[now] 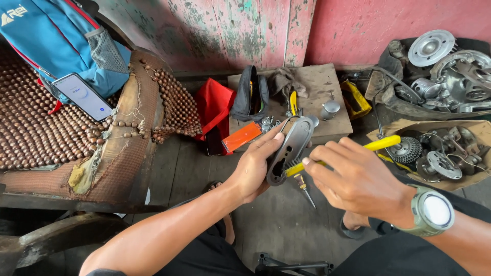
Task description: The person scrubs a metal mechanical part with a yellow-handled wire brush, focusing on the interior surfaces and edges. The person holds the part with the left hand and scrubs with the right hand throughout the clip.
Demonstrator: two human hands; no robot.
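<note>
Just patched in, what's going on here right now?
A person sits over a wooden floor and holds a grey metal cover upright in the left hand. The right hand grips a yellow-handled brush, its bristles against the cover's inner side. A screwdriver lies on the floor below, and boxes of metal parts sit to the right.

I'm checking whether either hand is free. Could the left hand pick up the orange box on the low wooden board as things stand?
Probably not without letting go first. The left hand is wrapped around a grey metal cover, which the right hand brushes with a yellow brush. The orange box lies close by, with nothing blocking it.
</note>
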